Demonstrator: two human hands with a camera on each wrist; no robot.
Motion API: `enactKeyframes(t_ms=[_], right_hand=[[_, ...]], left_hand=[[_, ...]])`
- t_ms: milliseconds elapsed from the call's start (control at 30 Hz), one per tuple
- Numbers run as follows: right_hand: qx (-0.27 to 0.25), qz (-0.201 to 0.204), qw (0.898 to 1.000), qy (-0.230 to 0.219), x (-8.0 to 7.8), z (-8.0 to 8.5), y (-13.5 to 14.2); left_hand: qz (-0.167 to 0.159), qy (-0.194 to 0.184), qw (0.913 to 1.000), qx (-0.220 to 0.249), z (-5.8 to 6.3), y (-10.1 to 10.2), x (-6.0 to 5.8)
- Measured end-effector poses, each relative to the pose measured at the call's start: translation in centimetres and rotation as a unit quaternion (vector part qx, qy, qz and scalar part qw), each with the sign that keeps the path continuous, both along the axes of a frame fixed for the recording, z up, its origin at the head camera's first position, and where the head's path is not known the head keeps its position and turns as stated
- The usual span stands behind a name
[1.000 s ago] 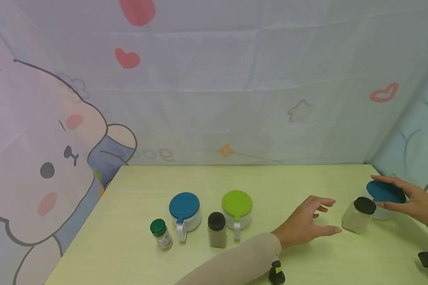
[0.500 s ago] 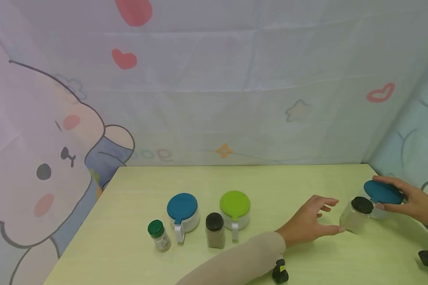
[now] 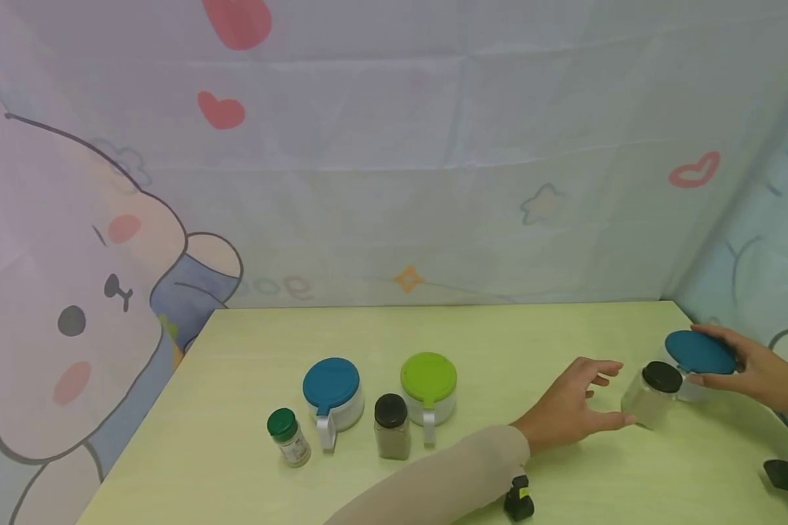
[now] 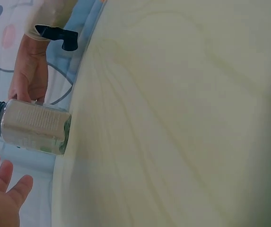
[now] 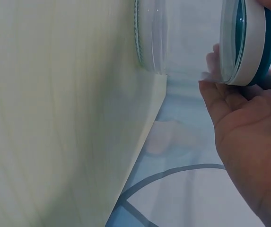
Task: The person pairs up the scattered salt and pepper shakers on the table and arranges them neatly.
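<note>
My left hand (image 3: 565,412) is open beside the square clear jar (image 3: 650,401) with a black cap, its thumb tip overlapping the jar's lower corner. In the left wrist view that spice jar (image 4: 35,125) stands between spread fingers and thumb, with a visible gap to the fingers. Just behind it, my right hand (image 3: 758,372) grips a round glass jar (image 3: 699,357) by its blue lid. The right wrist view shows fingers curled around the white and blue rim of this glass jar (image 5: 251,42), whose clear base is at the tabletop.
Leftward on the pale yellow table (image 3: 512,332) stand a green-capped shaker (image 3: 289,437), a blue-lidded jar (image 3: 333,390) with a white handle, another black-capped jar (image 3: 392,426) and a green-lidded jar (image 3: 429,386). A printed curtain (image 3: 341,182) hangs behind.
My left hand has shifted slightly right, closer to the black-capped jar. The right hand keeps its grip on the blue lid. The head view has turned a little to the right.
</note>
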State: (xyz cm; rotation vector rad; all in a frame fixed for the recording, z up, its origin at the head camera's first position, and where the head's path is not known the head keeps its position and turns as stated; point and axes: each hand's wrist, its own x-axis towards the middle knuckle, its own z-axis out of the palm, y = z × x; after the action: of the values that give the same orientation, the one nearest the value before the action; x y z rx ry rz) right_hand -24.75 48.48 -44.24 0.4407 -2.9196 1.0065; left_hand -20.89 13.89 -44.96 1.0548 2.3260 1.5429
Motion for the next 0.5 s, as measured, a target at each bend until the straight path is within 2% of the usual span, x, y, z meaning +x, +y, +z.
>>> enactKeyframes(t_ms=[233,500], right_hand=[[0.019,-0.016,1.0,-0.003,0.0,-0.2,0.0],[0.002,-0.02,1.0,-0.019,0.3,-0.1,0.0]], left_hand=[[-0.002,0.007,1.0,0.0,-0.1,0.8,-0.2],[0.008,0.009,0.9999,0.001,-0.6,1.6,-0.4]])
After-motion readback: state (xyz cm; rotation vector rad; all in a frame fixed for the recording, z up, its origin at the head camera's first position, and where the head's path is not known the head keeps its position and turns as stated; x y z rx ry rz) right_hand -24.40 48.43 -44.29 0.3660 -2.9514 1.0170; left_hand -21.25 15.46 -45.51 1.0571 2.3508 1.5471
